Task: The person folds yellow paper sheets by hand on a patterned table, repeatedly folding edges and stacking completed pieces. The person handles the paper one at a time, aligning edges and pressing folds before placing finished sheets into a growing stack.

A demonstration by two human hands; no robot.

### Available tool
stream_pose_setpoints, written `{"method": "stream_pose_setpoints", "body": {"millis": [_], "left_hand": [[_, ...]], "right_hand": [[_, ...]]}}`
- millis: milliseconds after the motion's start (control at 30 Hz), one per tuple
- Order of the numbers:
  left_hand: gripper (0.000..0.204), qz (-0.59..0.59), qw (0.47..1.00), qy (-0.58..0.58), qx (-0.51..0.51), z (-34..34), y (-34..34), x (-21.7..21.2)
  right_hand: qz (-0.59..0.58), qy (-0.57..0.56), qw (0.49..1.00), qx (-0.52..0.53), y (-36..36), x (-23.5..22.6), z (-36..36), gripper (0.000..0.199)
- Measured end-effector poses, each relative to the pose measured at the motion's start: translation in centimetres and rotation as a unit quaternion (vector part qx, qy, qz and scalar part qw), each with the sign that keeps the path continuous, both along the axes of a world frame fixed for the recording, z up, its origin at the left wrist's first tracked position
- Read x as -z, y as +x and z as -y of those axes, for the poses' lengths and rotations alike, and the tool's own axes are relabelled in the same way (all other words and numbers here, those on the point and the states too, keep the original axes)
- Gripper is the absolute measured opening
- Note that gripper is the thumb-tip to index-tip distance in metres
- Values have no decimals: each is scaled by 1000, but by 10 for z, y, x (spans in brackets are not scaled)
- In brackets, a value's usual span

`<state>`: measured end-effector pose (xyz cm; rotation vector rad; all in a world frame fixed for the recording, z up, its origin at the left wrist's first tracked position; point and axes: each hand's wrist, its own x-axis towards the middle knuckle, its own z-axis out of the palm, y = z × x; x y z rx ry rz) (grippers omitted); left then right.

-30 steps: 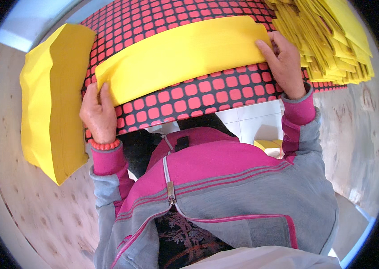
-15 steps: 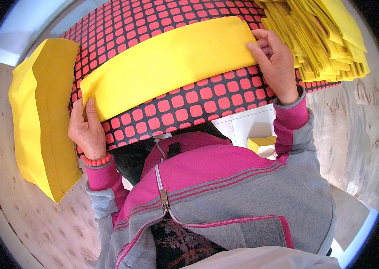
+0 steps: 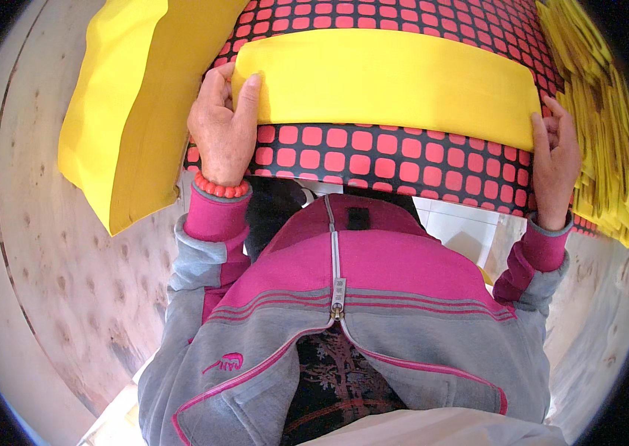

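A long folded strip of yellow fabric (image 3: 392,82) lies across a red-and-black checked surface (image 3: 385,165). My left hand (image 3: 219,130) holds its left end, thumb on top and the other fingers tucked behind the edge. At the right end, my right hand (image 3: 558,152) pinches the corner between thumb and fingers; its fingertips are partly hidden. Between the hands the strip stays flat, with a slight bow from the lens.
Over the left edge hangs a larger yellow fabric piece (image 3: 112,111), creased lengthwise. A thick pile of folded yellow pieces (image 3: 604,141) sits at the far right. A pale, stained wooden surface (image 3: 47,245) extends on the left.
My view has turned, so the strip now looks nearly level and further right in the picture. Both hands keep hold of its ends; the side pieces shift with the view.
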<state>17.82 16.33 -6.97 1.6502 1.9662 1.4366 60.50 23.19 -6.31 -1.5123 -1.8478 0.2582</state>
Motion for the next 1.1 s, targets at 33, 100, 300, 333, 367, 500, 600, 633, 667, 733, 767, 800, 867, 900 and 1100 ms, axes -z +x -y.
{"method": "stream_pose_setpoints", "body": {"millis": [33, 100, 300, 333, 367, 500, 600, 633, 667, 733, 767, 800, 867, 900, 1100], "left_hand": [[25, 32, 999, 6, 13, -2, 8, 2], [33, 75, 996, 16, 37, 0, 7, -1], [36, 21, 999, -31, 7, 4, 9, -7], [37, 7, 1000, -28, 3, 4, 9, -6], [38, -7, 1000, -25, -1, 4, 11, -5], [39, -50, 996, -71, -25, 7, 10, -5], [38, -210, 978, -7, -9, 5, 9, -5], [38, -258, 966, 12, 19, 5, 9, -5], [38, -270, 963, 8, 24, 3, 12, -3], [38, -125, 990, -56, -28, 3, 17, -1], [39, -111, 993, -40, -23, 2, 21, -1], [39, -90, 995, -31, -25, 2, 24, -1], [43, -177, 983, -23, -34, 3, 28, -6], [43, -229, 973, -9, -41, 2, 30, -9], [44, -384, 918, 59, 80, -13, 63, -32]], "right_hand": [[-7, -5, 1000, 5, 2, 1, -1, 30], [-19, -12, 1000, 14, 2, 2, -1, 30], [6, 9, 1000, 15, 6, 4, -2, 30], [4, 6, 1000, 18, 5, 4, -3, 30], [4, 3, 1000, 21, 6, 4, -3, 30], [-6, 12, 999, 30, 4, 5, -3, 29], [4, 30, 999, 26, 4, 7, -3, 29], [-1, 17, 999, 37, 4, 7, -3, 28], [-33, 27, 999, 18, 5, 8, -3, 28], [-30, 40, 999, 20, 6, 9, -2, 29], [-39, 31, 998, 27, 7, 8, -2, 29], [-29, 38, 999, 27, 7, 7, -2, 29], [-52, 22, 998, 20, 6, 6, -2, 29], [-63, 9, 998, 21, 6, 5, -1, 29], [-50, 31, 998, 20, 5, 6, -1, 28]]}}
